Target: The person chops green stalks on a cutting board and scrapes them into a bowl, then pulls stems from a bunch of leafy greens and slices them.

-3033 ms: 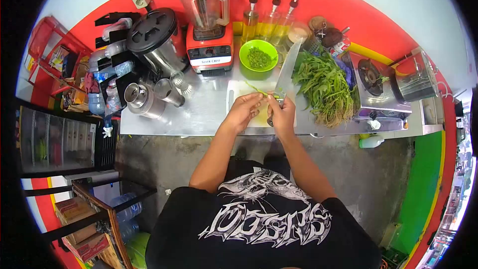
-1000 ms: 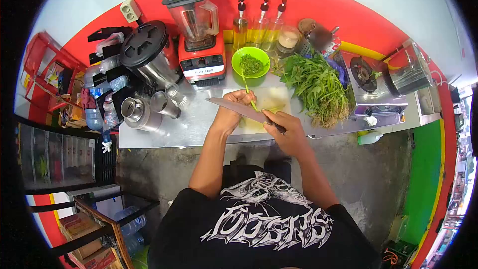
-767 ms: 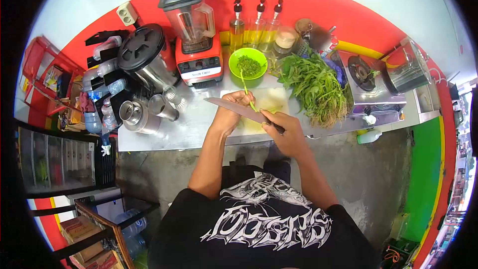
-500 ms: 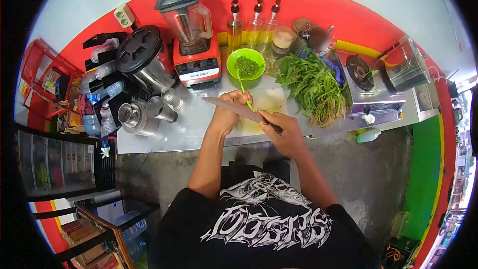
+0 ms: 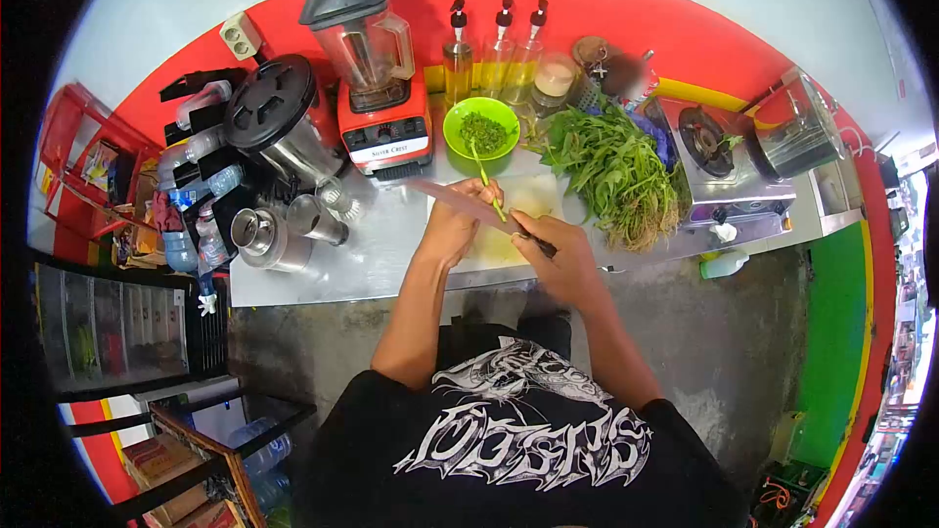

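My left hand [image 5: 454, 229] is closed on a thin green stalk [image 5: 483, 172], whose far end reaches into the bright green bowl [image 5: 514, 144]. Chopped greens [image 5: 482, 131] lie inside that bowl. In my right hand [image 5: 563, 256] is the dark handle of a large knife [image 5: 464, 203]. Its blade, slightly blurred, slants across in front of my left hand and the stalk, its tip toward the upper left. Both hands are over a pale cutting board [image 5: 523, 194] on the metal counter. To the right of the board is a big bunch of leafy greens with roots [image 5: 618, 166].
A red blender [image 5: 385, 127], a steel jug [image 5: 272, 238] and a steel cup [image 5: 318, 220] stand on the left of the counter [image 5: 377, 264]. Behind the bowl are several pump bottles [image 5: 458, 59] and a jar [image 5: 556, 76]. A gas stove [image 5: 729, 191] occupies the right side.
The knife blade has turned a little, its tip now higher and farther right. My left hand has shifted slightly right and down, still on the stalk.
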Available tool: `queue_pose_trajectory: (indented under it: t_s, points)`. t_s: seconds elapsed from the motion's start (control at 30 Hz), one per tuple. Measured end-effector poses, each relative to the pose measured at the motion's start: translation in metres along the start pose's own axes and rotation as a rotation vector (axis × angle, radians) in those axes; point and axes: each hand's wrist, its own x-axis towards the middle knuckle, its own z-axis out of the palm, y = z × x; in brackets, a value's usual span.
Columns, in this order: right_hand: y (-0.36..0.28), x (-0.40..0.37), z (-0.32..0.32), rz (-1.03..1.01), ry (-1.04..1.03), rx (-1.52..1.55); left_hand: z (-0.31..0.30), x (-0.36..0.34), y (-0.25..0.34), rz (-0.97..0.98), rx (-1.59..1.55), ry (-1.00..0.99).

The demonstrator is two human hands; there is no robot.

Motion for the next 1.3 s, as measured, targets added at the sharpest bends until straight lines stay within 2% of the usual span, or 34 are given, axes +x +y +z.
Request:
queue_pose_trajectory:
  t_s: [0.03,0.17,0.23,0.3,0.5,0.7,0.87,0.97,1.03,1.3]
  points:
    - [0.001,0.001,-0.001,0.002,0.001,-0.021,-0.002,0.002,-0.003,0.043,-0.023,-0.026]
    - [-0.003,0.001,-0.006,-0.004,-0.003,-0.042,-0.007,0.002,0.000,-0.011,-0.071,-0.027]
    - [-0.002,-0.001,-0.003,-0.020,0.024,0.013,0.001,0.002,0.002,0.007,-0.066,0.017]
    - [-0.001,-0.001,-0.003,-0.018,0.020,0.006,0.006,0.002,0.007,-0.065,-0.057,0.112]
    - [0.001,-0.004,-0.003,-0.040,0.032,-0.020,-0.006,0.004,-0.005,0.001,-0.057,0.075]
    - [0.000,-0.006,-0.002,-0.024,0.052,-0.029,0.007,0.002,-0.001,-0.026,-0.013,0.036]
    - [0.006,-0.006,0.000,-0.066,0.148,0.021,0.007,0.003,-0.013,0.032,-0.037,-0.038]
    - [0.003,-0.007,-0.004,-0.037,0.104,-0.006,0.007,0.002,-0.012,0.038,-0.051,-0.059]
    - [-0.002,-0.008,-0.006,-0.011,0.090,0.008,0.009,-0.001,-0.008,0.014,-0.029,0.037]
    - [-0.001,-0.012,-0.006,0.012,0.060,0.058,0.002,0.001,-0.007,0.014,-0.008,-0.044]
